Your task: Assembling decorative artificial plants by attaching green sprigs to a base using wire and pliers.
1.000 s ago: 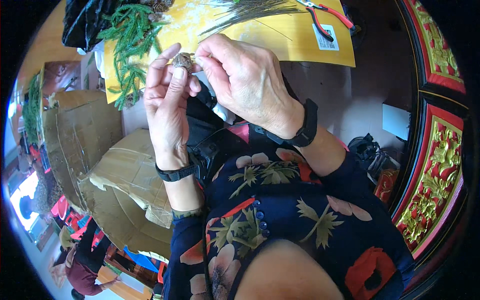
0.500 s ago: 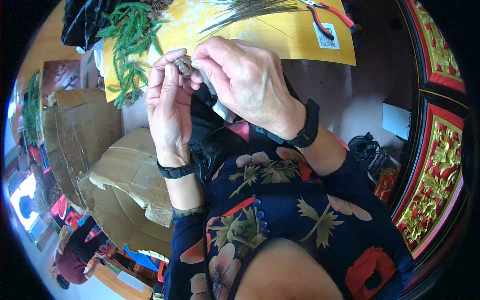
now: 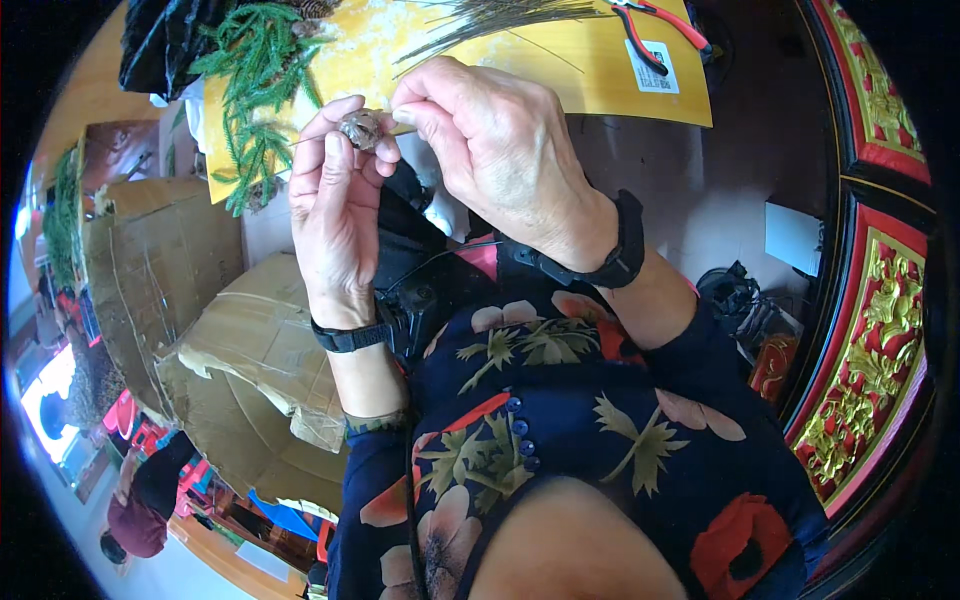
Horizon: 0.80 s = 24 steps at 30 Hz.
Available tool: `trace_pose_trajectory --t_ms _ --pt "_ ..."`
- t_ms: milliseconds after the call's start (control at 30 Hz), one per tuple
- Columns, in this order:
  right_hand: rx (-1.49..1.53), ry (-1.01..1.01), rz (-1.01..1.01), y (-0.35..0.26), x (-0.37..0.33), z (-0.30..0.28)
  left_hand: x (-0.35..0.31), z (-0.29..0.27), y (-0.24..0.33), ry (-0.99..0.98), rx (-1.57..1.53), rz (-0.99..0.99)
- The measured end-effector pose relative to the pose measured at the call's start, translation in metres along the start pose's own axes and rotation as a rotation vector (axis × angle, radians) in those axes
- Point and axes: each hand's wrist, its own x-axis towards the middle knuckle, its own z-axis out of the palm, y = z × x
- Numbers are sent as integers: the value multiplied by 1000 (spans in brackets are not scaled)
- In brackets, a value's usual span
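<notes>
Between the thumb and fingers of my left hand (image 3: 335,200) sits a small brown, glossy pine cone (image 3: 361,129). A thin dark wire (image 3: 305,139) sticks out on its left side. Just right of the cone, the thumb and forefinger of my right hand (image 3: 490,150) are pinched together, seemingly on the wire's other end, which the fingertips mostly hide. Both hands are raised in front of the near edge of the yellow table (image 3: 640,105).
Green artificial pine sprigs (image 3: 255,80) lie at the table's left. A bundle of thin dark wires (image 3: 490,25) and red-handled pliers (image 3: 665,30) are farther back. Torn cardboard boxes (image 3: 160,250) stand at left, a carved red-and-gold panel (image 3: 870,370) at right. Another person (image 3: 140,520) bends at lower left.
My right hand has shifted slightly up and right, its fingertips a bit farther from the pine cone. The cone has turned a little in my left hand. The person in the background bends lower.
</notes>
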Motion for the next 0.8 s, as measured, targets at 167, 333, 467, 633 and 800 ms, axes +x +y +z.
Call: trace_pose_trajectory --t_ms 167,333,467,633,800 --pt "-28 8 -37 -1 -2 -1 -1 -5 -4 -19 172 29" --pt "1 -62 73 0 -3 -1 -1 -3 -5 1 136 22" --pt "32 -48 38 3 -2 0 -1 -1 -6 -8 -2 -14" --pt "33 -66 6 6 3 -6 -4 -1 -4 -6 -33 -25" --pt "66 -86 26 8 7 -11 -6 -1 -4 -53 -22 -27"
